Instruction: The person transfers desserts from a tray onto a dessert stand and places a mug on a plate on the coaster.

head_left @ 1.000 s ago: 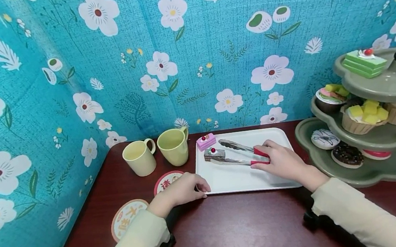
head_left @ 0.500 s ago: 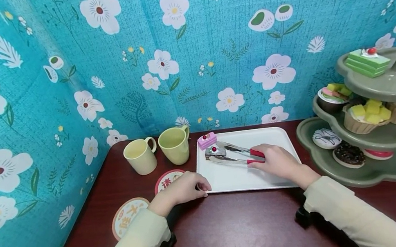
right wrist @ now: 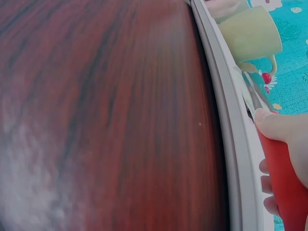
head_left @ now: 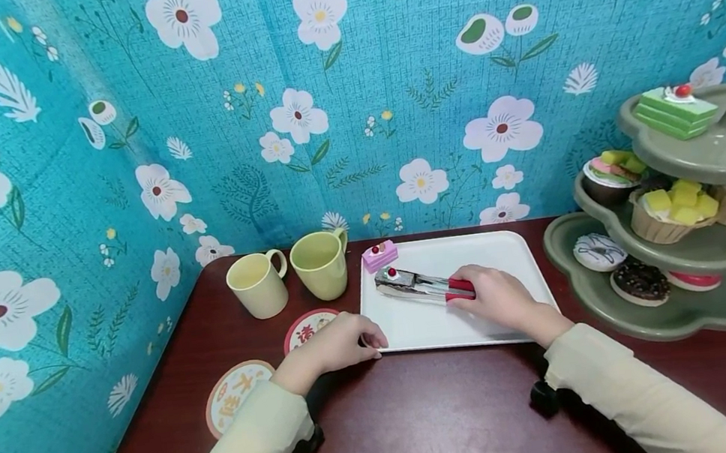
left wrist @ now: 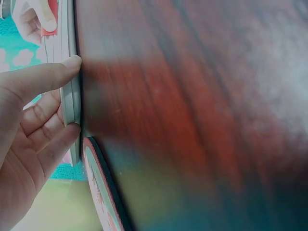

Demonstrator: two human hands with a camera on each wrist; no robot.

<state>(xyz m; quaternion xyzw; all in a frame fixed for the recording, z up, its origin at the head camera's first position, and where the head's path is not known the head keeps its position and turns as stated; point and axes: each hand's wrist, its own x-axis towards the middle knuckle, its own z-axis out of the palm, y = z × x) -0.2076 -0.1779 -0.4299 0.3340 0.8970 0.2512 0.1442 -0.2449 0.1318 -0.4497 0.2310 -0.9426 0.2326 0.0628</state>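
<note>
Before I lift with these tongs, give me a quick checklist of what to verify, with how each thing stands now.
1. Tongs held by their red handles: ok, the right hand grips them.
2. Tongs at the brown cake: ok, their arms are close together there.
3. Firm hold on that cake: cannot tell; pressure doesn't show.
4. White tray steadied: ok, the left hand pinches its rim at the near left corner.
5. Gap to the pink cake: cannot tell; the cakes sit very close.
6. Green mug off the tray: ok, standing beside it.
</note>
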